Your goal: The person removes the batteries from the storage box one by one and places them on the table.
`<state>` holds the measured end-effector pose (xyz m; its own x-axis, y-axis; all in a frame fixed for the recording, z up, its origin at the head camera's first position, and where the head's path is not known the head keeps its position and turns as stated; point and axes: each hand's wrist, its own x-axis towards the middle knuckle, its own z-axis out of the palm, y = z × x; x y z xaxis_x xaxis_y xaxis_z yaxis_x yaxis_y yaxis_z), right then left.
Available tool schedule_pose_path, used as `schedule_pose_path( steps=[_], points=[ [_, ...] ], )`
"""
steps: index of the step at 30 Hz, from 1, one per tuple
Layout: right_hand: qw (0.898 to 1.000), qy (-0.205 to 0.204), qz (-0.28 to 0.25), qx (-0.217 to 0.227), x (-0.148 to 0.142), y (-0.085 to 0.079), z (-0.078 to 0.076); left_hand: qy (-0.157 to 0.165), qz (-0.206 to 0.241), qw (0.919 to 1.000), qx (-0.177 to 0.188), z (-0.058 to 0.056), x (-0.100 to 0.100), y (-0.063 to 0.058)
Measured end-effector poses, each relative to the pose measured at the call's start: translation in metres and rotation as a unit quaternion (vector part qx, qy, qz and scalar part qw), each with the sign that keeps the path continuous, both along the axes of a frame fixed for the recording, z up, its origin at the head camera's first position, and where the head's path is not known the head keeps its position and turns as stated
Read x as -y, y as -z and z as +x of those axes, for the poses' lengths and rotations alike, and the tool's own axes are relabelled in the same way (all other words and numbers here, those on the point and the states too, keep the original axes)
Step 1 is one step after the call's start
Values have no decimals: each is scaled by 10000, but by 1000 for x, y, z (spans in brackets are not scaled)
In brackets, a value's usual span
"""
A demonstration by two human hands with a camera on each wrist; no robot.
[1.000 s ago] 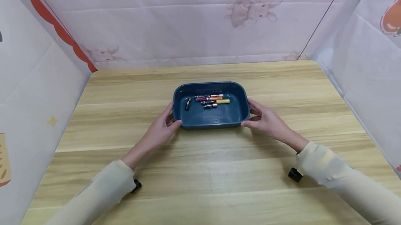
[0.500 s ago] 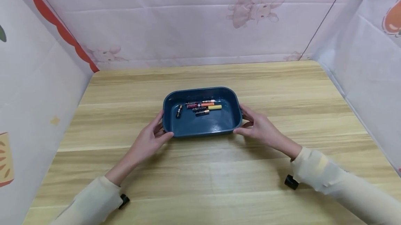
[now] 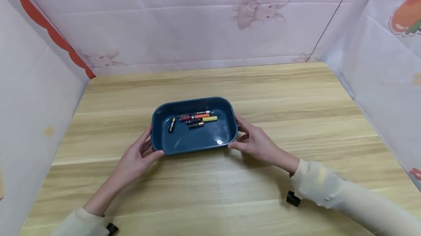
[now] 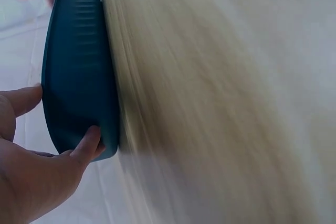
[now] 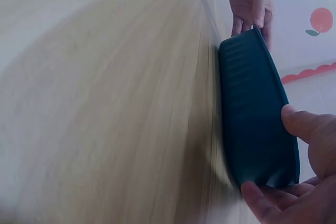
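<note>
Both hands hold a dark blue rectangular tray (image 3: 194,141) by its two short ends, close over the wooden table. At its left end my left hand (image 3: 133,163) grips the wall, thumb at the near corner of the rim. My right hand (image 3: 260,144) grips the opposite end the same way. Inside lie several batteries (image 3: 196,125), black with copper-coloured tops, among small yellow (image 3: 209,118), orange and dark red cylinders. One battery (image 3: 171,125) lies apart toward the left end. In the wrist views the tray's ribbed outer wall (image 4: 81,72) shows, with fingertips low against it, while its contents are hidden.
The pale wood-grain table (image 3: 210,199) extends around the tray on every side. White and pink printed sheets (image 3: 184,35) stand along its back and sides. A small black device (image 3: 293,198) sits under the right cuff, another (image 3: 112,228) under the left.
Both hands have brought the tray leftward and nearer to me, turning it slightly so its left end lies closer. The batteries and cylinders keep their arrangement inside.
</note>
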<state>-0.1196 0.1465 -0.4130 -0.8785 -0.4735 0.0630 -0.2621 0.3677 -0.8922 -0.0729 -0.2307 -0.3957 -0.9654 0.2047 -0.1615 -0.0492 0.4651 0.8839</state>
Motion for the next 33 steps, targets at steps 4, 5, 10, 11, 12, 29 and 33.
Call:
schedule_pose_path(
  steps=[4, 5, 10, 11, 12, 29, 33],
  points=[
    [9999, -93, -48, 57, 7, 0, 4, -41, 40, 10000, 8, 6, 7, 1],
    [9999, -132, -67, 52, 8, 0, 5, -58, 45, 10000, 5, 8, 9, 1],
    [9996, -278, -111, 3, 14, 1, 6, -127, -61, 9999, 44, 13, 16, 1],
    [9995, -306, -125, -15, 14, 1, 6, -136, -82, 9999, 50, 14, 16, 1],
    [9994, -326, -123, -19, 15, 1, 6, -148, -111, 9998, 56, 15, 17, 1],
    [9943, 178, 130, -1044, 19, -19, -17, -2, -423, 9983, -393, 14, 14, 1],
    [9919, 223, 25, -1253, 23, -29, -25, 21, -592, 9976, -369, 11, 14, 2]
  ],
)
